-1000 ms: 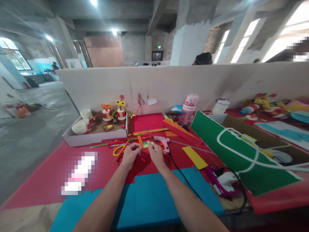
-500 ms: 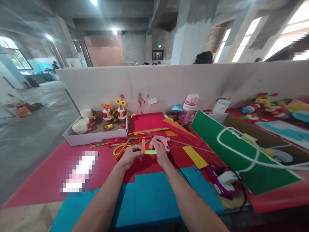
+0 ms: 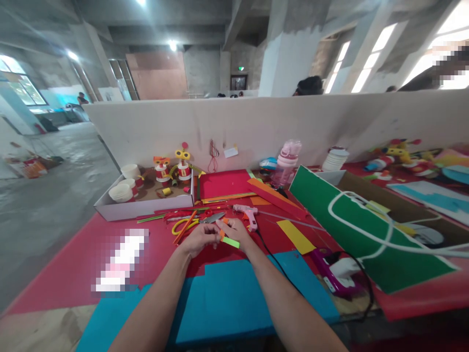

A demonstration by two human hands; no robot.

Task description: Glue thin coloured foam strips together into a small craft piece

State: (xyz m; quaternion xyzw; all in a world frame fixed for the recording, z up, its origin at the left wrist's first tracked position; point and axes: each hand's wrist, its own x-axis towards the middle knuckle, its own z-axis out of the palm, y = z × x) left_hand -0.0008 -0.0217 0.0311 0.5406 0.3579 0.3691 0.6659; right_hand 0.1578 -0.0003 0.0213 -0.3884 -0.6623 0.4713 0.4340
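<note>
My left hand (image 3: 201,239) pinches the joined end of two paper strips, one green and one orange. The green strip (image 3: 231,242) sticks out to the right, below my right hand. Most of the orange strip (image 3: 222,235) is hidden by my fingers. My right hand (image 3: 235,231) is closed on the orange strip's upper end, its fingertips close to those of my left hand. Just behind my right hand lies a pink glue gun (image 3: 247,213), untouched. Yellow-handled scissors (image 3: 179,226) rest beyond my left hand.
A white box (image 3: 146,211) with paper cups and two cup figures stands at the back left. Blue sheets (image 3: 227,303) lie in front. On the right are a yellow strip (image 3: 295,236), a purple power strip (image 3: 340,278) and a green-sided box (image 3: 351,234).
My right hand has come away from beside the glue gun, down and left onto the orange strip. The green strip has tilted, its right end lower.
</note>
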